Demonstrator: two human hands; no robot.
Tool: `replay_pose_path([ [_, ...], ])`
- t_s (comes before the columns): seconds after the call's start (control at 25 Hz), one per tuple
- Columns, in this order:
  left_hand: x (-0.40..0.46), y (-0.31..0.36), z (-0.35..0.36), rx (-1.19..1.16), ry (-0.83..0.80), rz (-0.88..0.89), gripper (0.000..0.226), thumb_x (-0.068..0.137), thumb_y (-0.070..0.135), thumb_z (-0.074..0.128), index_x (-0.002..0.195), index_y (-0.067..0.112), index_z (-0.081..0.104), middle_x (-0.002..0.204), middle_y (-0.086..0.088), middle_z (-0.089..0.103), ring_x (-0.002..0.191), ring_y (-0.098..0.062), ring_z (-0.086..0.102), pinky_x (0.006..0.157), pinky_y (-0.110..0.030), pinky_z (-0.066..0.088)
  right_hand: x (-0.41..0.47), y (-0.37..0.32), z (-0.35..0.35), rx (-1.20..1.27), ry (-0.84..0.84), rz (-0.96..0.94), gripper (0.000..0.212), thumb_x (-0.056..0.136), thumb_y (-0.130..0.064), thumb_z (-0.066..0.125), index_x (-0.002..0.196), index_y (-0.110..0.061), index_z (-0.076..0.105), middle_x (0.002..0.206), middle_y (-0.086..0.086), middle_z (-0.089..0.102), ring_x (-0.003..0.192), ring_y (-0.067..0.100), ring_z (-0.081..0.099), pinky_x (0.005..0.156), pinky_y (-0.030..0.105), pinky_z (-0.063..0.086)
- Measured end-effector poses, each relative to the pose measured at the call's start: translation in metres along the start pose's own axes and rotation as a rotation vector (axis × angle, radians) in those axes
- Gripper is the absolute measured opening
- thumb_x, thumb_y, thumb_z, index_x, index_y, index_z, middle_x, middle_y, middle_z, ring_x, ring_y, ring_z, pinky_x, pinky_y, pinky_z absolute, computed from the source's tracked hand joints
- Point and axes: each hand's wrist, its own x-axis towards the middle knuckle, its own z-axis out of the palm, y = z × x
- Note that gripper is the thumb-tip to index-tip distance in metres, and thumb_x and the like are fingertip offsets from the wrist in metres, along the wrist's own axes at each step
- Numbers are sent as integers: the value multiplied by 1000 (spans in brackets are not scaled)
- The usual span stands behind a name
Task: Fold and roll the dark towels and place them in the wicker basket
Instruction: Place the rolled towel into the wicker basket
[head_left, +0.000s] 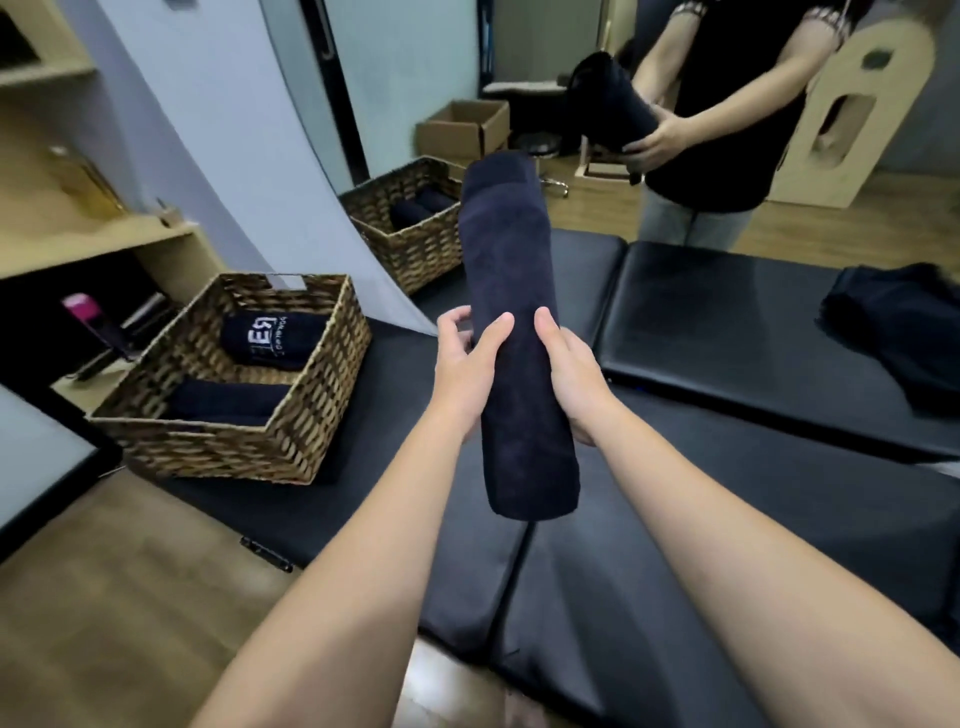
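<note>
Leftmost, a wicker basket sits on the near-left corner of a black padded massage table, beside a wall mirror; it holds two rolled dark towels, one bearing white lettering toward the far side and one plain toward the near side, lying side by side. Behind the basket, wooden shelving runs along the wall. At centre, a rolled dark towel is held in the air above the table, its long axis pointing away from the viewer and tilted upward at the far end. The left hand touches the roll's left flank, thumb laid along the cloth, fingers loosely curled at the far side; whether they close round the roll cannot be told. The right hand grips the right flank, thumb on top and fingers wrapped beneath. To the right, a heap of unfolded dark towels lies on the table's far-right part, well apart from the basket. Upper right, the mirror reflects the same person holding the roll, along with the basket's reflection, a cardboard box and a pale wooden arched frame.
</note>
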Motion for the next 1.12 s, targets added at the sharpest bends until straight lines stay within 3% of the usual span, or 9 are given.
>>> replay_pose_path([
  [0.16, -13, 37, -31, 35, -33, 114, 68, 70, 55, 79, 130, 47, 48, 121, -1, 70, 109, -16, 70, 89, -42, 60, -19, -30, 20, 12, -30, -106, 46, 94, -59, 60, 116, -18, 65, 112, -2, 76, 104, 14, 72, 101, 44, 55],
  [0.36, -25, 51, -54, -14, -29, 157, 64, 69, 52, 82, 122, 57, 49, 123, 0, 71, 112, -18, 70, 96, -51, 57, -29, -44, 43, -106, -32, -249, 58, 83, -70, 60, 118, -24, 61, 116, -6, 72, 107, 11, 70, 101, 44, 54],
  [0.44, -25, 54, -65, -34, -22, 162, 64, 69, 50, 83, 122, 57, 48, 124, 0, 70, 112, -18, 70, 97, -51, 57, -29, -47, 52, -144, -41, -277, 52, 90, -65, 58, 121, -23, 59, 117, -6, 71, 108, 10, 69, 100, 40, 54],
  [0.64, -15, 59, -98, -58, -45, 166, 74, 89, 38, 76, 151, 40, 35, 129, 7, 69, 115, -12, 69, 102, -48, 54, -18, -55, 90, -204, -29, -342, 43, 101, -47, 56, 136, -23, 51, 121, -12, 65, 108, -2, 63, 83, 13, 50],
  [0.76, -4, 60, -130, 25, -8, 214, 63, 100, 48, 56, 156, 40, 28, 147, 15, 54, 132, -5, 54, 115, -41, 44, -4, -55, 136, -221, -34, -387, 44, 103, -41, 54, 142, -23, 45, 124, -14, 61, 107, -10, 59, 77, 3, 46],
  [0.84, 4, 59, -160, 74, 37, 247, 61, 103, 53, 43, 158, 42, 20, 157, 18, 40, 141, -4, 43, 120, -38, 35, 7, -52, 176, -236, -47, -412, 46, 104, -39, 54, 144, -21, 44, 124, -15, 60, 107, -12, 58, 79, 2, 45],
  [0.92, 16, 58, -196, 81, 74, 261, 57, 107, 48, 40, 159, 42, 19, 153, 22, 39, 138, -3, 43, 119, -33, 34, 19, -46, 214, -230, -56, -419, 46, 104, -37, 54, 145, -20, 44, 126, -12, 61, 109, -11, 58, 83, 3, 46],
  [1.12, 44, 51, -290, 27, 90, 173, 65, 97, 50, 59, 153, 36, 28, 141, 10, 57, 126, -7, 57, 110, -39, 48, 45, -30, 297, -241, -88, -383, 40, 103, -37, 55, 138, -18, 49, 122, -11, 64, 100, -12, 63, 84, 10, 50],
])
